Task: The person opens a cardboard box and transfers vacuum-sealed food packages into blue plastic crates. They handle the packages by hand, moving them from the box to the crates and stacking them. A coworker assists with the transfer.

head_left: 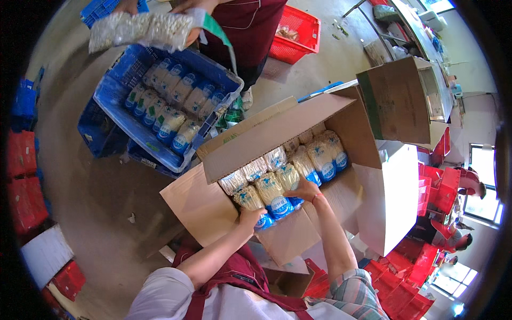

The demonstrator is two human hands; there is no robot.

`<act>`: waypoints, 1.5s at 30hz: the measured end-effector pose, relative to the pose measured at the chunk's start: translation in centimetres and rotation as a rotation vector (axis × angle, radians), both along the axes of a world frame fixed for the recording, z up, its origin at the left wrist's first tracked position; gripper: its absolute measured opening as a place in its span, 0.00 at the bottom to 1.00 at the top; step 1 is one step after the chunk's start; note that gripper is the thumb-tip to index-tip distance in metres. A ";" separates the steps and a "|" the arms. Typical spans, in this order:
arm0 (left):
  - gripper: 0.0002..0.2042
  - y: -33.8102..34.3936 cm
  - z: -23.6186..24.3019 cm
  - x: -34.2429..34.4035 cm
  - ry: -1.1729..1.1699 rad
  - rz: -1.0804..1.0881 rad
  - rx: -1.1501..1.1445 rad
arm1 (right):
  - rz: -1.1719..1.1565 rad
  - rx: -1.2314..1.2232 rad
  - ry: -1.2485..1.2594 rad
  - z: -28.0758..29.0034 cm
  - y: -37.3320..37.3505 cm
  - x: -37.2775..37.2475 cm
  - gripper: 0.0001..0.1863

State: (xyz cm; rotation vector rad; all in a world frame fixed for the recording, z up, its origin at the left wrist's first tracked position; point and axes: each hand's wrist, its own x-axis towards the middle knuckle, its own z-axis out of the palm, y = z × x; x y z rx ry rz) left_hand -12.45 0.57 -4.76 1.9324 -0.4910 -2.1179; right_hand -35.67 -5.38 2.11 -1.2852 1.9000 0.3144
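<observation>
A cardboard box (pixel 234 149) stands before me with its flaps up, filled with rows of clear-and-blue bags of enoki mushrooms. My left hand (pixel 252 218) closes on the blue lower end of the bag at the near left corner (pixel 248 197). Between my two hands lies another enoki bag (pixel 271 193). My right hand (pixel 305 192) grips a bag to the right of it (pixel 288 177), with the thumb pointing left; its fingers partly cover the blue end. More enoki bags (pixel 321 157) fill the right end of the box.
Across from me, a person's hands (pixel 196 6) hold a row of clear bags (pixel 141 31) above a blue crate (pixel 144 140) with more enoki bags inside. A red basket (pixel 309 32) stands behind. Another carton (pixel 397 101) is at the right; red crates (pixel 397 261) stack lower right.
</observation>
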 end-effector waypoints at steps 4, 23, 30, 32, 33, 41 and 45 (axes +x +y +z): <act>0.23 -1.4 5.8 2.5 0.214 -0.012 -0.097 | 0.031 -0.092 0.035 5.1 0.7 0.9 0.52; 0.40 -8.8 16.7 10.4 -0.184 -0.597 -1.408 | -0.880 -1.211 -0.365 9.5 9.9 15.5 0.43; 0.31 -8.1 18.2 10.7 -0.140 -0.573 -1.493 | -0.968 -1.173 -0.523 5.4 12.2 15.8 0.50; 0.28 -8.0 19.1 10.7 -0.170 -0.631 -1.530 | -0.943 -1.198 -0.456 4.3 12.8 15.9 0.50; 0.27 -8.0 19.2 10.7 -0.183 -0.661 -1.550 | -0.932 -1.210 -0.417 3.8 13.2 15.8 0.50; 0.23 -7.9 20.2 10.0 -0.140 -0.605 -1.504 | -0.838 -1.242 -0.285 3.8 13.7 16.7 0.48; 0.22 -8.2 20.9 10.6 -0.202 -0.646 -1.512 | -0.847 -1.251 -0.270 4.4 13.2 17.6 0.47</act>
